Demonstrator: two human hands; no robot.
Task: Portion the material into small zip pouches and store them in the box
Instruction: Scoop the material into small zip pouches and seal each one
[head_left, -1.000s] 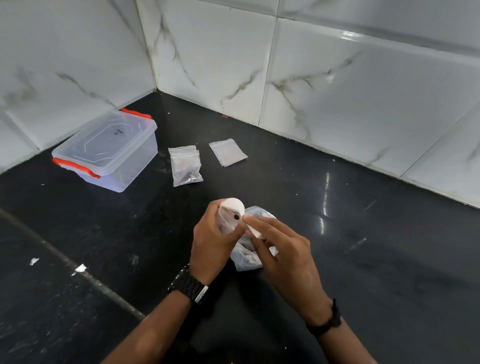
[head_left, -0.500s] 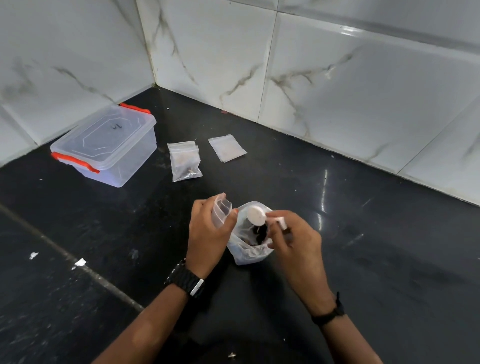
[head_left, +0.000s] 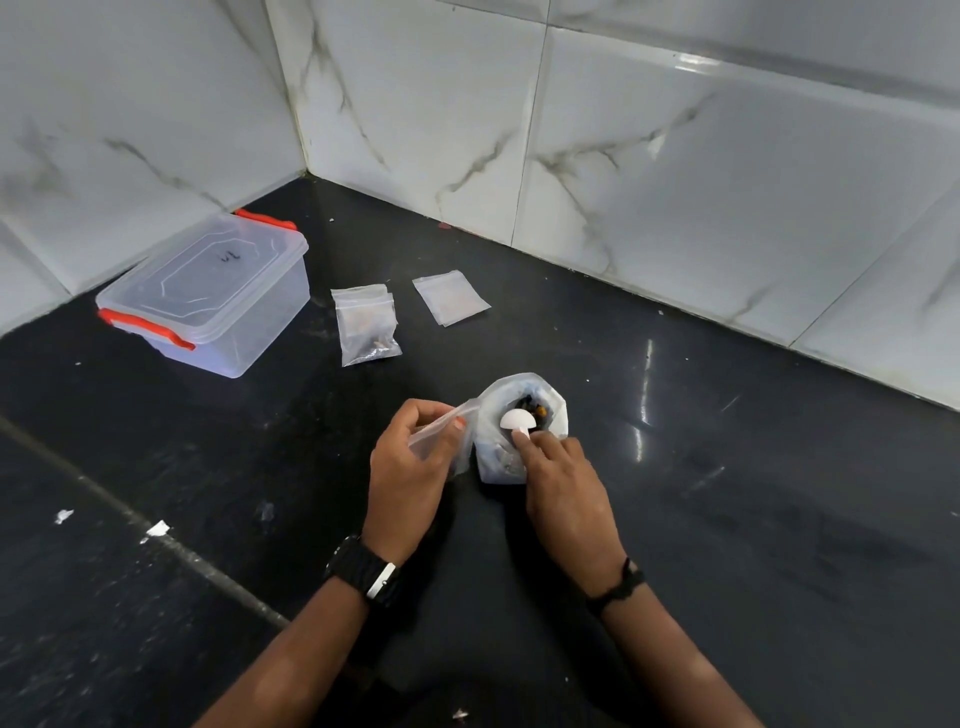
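On glossy black stone, left hand (head_left: 410, 467) pinching crinkly clear pouch (head_left: 441, 436), right hand (head_left: 563, 483) gripping round white scoop (head_left: 515, 419)

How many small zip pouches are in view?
3, maybe more: one held in the left hand, one with contents beside the box, and a flat one, possibly a stack, right of it.

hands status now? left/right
Left hand: pinching a small zip pouch.
Right hand: gripping the white scoop, dipped into the open bag.
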